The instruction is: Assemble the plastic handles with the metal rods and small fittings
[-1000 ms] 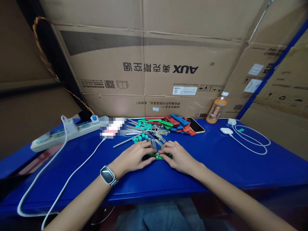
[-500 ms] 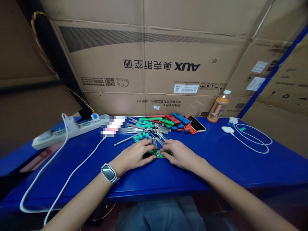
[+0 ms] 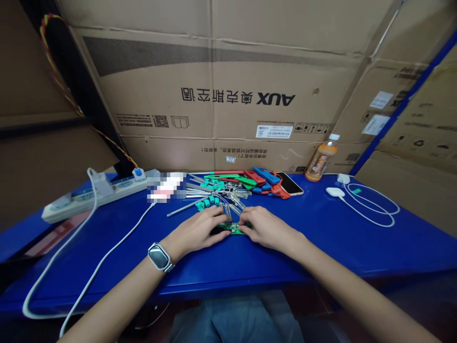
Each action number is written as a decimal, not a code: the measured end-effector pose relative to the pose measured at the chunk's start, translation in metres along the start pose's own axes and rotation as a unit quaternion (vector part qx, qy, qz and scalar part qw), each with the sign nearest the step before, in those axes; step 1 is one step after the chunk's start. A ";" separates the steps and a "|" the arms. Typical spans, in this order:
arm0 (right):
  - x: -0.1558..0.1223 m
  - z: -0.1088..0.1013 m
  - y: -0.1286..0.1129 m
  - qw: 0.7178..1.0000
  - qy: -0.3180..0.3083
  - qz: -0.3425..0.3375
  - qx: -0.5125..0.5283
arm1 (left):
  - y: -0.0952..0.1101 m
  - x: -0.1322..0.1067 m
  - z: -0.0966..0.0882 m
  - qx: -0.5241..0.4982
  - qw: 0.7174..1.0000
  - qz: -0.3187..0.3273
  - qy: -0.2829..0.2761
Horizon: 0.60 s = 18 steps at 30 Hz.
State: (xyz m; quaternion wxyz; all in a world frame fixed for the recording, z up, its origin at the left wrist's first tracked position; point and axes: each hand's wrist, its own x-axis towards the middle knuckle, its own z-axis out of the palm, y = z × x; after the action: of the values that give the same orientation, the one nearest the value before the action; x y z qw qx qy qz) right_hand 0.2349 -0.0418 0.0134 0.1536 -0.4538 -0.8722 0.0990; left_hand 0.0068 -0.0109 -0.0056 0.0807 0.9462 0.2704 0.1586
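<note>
A small green circuit board (image 3: 233,228) lies on the blue table (image 3: 321,243) between my hands. My left hand (image 3: 200,230), with a smartwatch (image 3: 159,257) on its wrist, rests palm down, its curled fingertips pressing on the board's left part. From the other side my right hand (image 3: 264,227) does the same, fingertips bent onto the right end. Most of the board is hidden under my fingers. Just behind it lies a heap of small screwdrivers (image 3: 214,195) with green caps and clear handles.
Red, blue and green plastic tools (image 3: 262,181) and a phone (image 3: 290,183) lie behind the heap. An orange drink bottle (image 3: 321,163) stands at the back right beside a white charger with coiled cable (image 3: 364,205). A power strip (image 3: 96,190) sits left. Cardboard boxes (image 3: 228,95) wall the back.
Both hands stay on the green board with barely any shift. The view has moved slightly.
</note>
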 end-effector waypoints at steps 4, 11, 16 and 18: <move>0.000 0.002 0.002 1.000 0.005 -0.007 0.010 | 0.000 -0.001 -0.001 0.021 1.000 0.017 -0.009; -0.001 0.006 0.005 1.000 0.013 -0.019 0.008 | 0.004 0.000 -0.003 0.019 1.000 0.001 -0.024; -0.001 0.003 0.004 1.000 0.000 -0.016 0.009 | 0.003 0.001 -0.001 0.022 1.000 -0.002 -0.004; -0.001 0.003 0.004 1.000 -0.001 -0.015 0.012 | 0.003 0.000 -0.001 0.024 1.000 0.006 0.000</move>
State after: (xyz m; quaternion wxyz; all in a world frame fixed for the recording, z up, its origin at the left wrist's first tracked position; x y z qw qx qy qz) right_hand 0.2375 -0.0400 0.0089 0.1600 -0.4385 -0.8778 0.1075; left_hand 0.0076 -0.0131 -0.0038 0.0572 0.9496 0.2679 0.1521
